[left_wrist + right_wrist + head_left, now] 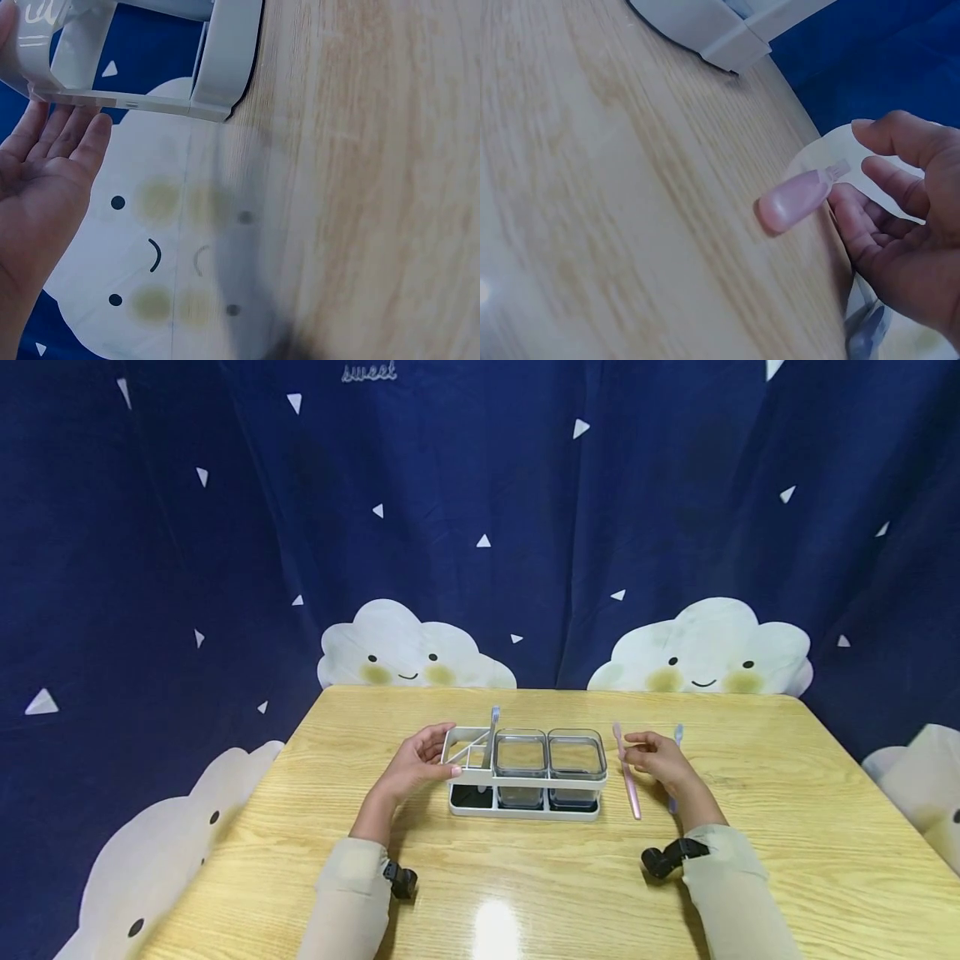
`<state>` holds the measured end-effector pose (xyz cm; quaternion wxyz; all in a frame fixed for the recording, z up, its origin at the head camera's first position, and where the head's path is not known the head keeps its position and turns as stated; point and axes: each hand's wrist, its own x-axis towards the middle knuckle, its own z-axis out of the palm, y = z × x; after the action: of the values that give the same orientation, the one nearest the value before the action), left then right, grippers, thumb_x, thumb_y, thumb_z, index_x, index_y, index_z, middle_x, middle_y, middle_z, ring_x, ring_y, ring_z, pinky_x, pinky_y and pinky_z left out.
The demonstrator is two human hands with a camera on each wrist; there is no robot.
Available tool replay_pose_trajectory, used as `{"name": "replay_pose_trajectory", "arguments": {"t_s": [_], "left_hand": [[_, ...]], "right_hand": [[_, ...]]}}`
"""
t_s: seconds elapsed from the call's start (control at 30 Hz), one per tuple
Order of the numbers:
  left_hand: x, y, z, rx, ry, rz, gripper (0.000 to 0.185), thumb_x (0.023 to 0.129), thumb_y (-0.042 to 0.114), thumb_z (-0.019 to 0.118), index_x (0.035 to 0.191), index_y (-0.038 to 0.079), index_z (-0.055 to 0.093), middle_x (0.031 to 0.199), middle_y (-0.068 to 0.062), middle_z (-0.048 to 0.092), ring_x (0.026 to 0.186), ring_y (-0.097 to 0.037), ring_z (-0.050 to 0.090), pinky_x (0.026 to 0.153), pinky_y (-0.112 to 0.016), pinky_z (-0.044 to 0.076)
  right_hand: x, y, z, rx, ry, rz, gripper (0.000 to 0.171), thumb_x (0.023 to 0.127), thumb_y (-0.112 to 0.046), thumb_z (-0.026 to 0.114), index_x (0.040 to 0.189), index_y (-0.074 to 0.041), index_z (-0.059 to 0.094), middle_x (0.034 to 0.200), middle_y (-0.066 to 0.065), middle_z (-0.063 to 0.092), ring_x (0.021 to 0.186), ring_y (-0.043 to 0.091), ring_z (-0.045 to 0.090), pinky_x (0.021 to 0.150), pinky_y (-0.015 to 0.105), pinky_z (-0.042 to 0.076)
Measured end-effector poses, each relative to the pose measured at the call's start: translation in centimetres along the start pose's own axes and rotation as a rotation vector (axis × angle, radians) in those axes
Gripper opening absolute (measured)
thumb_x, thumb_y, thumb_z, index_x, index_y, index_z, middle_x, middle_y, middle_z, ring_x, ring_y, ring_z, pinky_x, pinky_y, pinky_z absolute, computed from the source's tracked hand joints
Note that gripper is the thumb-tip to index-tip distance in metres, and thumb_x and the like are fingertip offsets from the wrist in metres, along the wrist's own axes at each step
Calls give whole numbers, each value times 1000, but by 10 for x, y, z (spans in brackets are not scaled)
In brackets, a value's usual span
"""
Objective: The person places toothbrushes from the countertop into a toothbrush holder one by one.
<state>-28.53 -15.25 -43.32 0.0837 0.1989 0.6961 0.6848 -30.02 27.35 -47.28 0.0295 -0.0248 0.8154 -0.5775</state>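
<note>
Here my left hand (411, 767) pinches the rack (525, 814), my right hand (662, 762), fingers parted, sits by the pink brush (629, 782) right of the rack, and a careless nudge could roll that brush!

On the table (540, 868), a rack (528, 781) holds a brush (491, 739) left of two cups (521, 764); farther right are two brushes (632, 789).

Bright, even light over the table (540, 860), and there's the hot spot: white glare bursting out at the bottom! Behind it, the curtain (465, 468) sits deep and dark. Left wrist now, dimmer, softer, a blurry grey shadow across the tabletop, the cloud (135, 244) mirrored in its sheen. Right wrist: hazy too, a soft gleam on the pink toothbrush (791, 202).
</note>
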Motion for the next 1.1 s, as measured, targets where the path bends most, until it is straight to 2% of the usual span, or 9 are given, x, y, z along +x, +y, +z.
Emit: {"name": "replay_pose_trajectory", "arguments": {"t_s": [0.17,0.33,0.43,0.5,0.73,1.1], "left_hand": [[0,-1,3,-6,2,25,73,71,-10,72,136,-4,39,126,-26,48,117,-46,41,100,-43,36],[0,-2,3,-3,7,38,71,71,-10,72,135,-3,41,125,-25,50,110,-31,51,101,-50,32],[0,-2,2,1,5,36,71,71,-10,72,135,-3,41,125,-24,51,108,-25,53,101,-49,33],[0,-2,2,9,4,31,72,71,-9,72,136,-3,41,125,-24,51,108,-25,53,100,-46,35],[-9,25,10,2,-13,-6,69,73,-13,68,136,-6,38,128,-31,45,110,-26,51,101,-45,33],[-9,25,7,12,-17,-12,71,74,-12,69,136,-7,37,128,-31,44,112,-28,49,102,-47,31]], "right_hand": [[0,0,-3,-20,4,42,50,88,-7,58,130,12,41,103,18,54,88,19,53,77,31,48],[2,1,-5,-24,-22,58,49,86,-4,59,129,14,42,108,25,54,90,19,54,78,30,49],[3,1,-5,-32,-31,71,50,85,-4,59,129,14,42,112,28,54,91,19,56,77,29,50],[5,2,-5,-54,-25,83,51,84,-4,60,129,14,43,113,28,55,92,21,57,77,30,50],[6,-1,-3,-105,-25,73,52,81,-2,61,126,16,45,100,19,61,83,17,59,73,31,51],[7,-3,7,-128,60,109,43,77,1,68,115,16,55,96,20,61,76,16,57,65,26,50]]}}
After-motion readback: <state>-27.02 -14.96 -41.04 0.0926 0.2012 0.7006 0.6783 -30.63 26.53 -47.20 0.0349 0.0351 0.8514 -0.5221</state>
